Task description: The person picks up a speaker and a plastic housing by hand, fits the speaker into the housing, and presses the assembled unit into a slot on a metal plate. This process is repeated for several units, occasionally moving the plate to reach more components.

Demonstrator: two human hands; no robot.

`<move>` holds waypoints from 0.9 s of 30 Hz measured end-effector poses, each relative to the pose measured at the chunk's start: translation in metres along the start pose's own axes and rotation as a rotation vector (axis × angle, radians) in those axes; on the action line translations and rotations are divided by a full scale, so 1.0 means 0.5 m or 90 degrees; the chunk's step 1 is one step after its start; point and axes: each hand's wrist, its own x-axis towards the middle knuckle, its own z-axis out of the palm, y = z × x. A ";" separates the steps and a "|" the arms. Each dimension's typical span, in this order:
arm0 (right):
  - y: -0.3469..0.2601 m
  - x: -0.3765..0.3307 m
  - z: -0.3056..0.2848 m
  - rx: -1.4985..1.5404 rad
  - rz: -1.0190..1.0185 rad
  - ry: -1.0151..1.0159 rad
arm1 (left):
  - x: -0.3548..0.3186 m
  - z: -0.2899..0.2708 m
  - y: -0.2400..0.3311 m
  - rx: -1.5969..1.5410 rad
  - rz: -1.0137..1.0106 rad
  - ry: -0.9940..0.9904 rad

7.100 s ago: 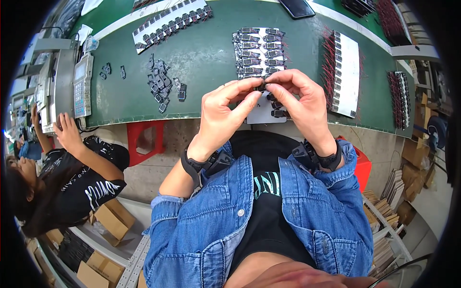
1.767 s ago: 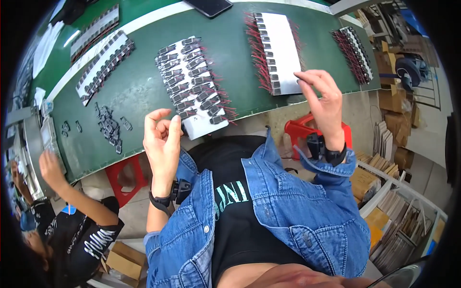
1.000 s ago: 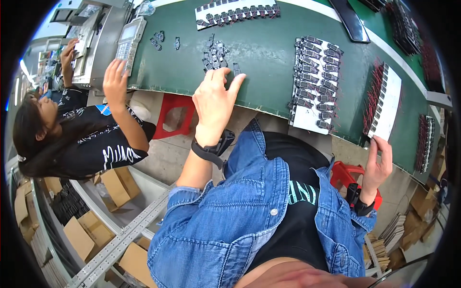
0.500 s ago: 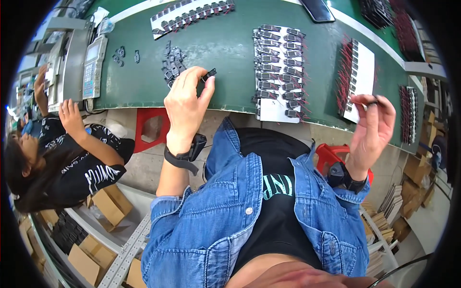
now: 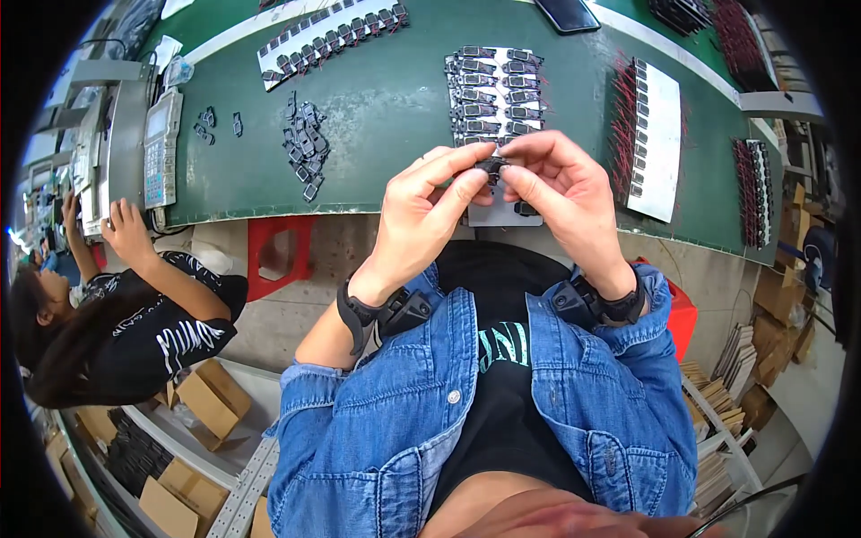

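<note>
Black and small, a part (image 5: 491,167) sits pinched between the thumb and forefinger of the left hand (image 5: 417,211), while the right hand (image 5: 574,202) closes its own thumb and forefinger on the part's other side. The fingertips cover much of it, so its exact shape is hard to make out. The grip is above the near end of a white board (image 5: 504,215) bearing two columns of similar black pieces, which runs away beyond the fingers on the green table (image 5: 386,117). Left of the grip and well apart lies a heap of loose black parts (image 5: 305,148); past that, farther from the person, another board (image 5: 316,38) slants with its rows of pieces. To the right of the grip rests a third white board (image 5: 662,143), red wires (image 5: 622,130) fringing its left edge. A co-worker's hand (image 5: 128,235) is far to the left.
</note>
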 end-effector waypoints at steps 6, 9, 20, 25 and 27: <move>0.013 0.026 0.001 -0.029 0.048 -0.001 | 0.009 -0.014 -0.021 0.053 0.060 0.010; 0.018 0.029 -0.005 -0.037 0.043 -0.009 | 0.009 -0.021 -0.022 0.075 0.064 -0.002; 0.002 0.043 -0.039 0.001 0.129 -0.119 | 0.004 -0.011 0.010 0.041 0.020 -0.010; -0.006 0.042 -0.042 -0.045 0.115 -0.162 | 0.005 -0.011 0.032 0.083 0.011 -0.034; -0.004 0.040 -0.039 -0.066 0.107 -0.165 | 0.003 -0.007 0.023 0.118 0.039 -0.035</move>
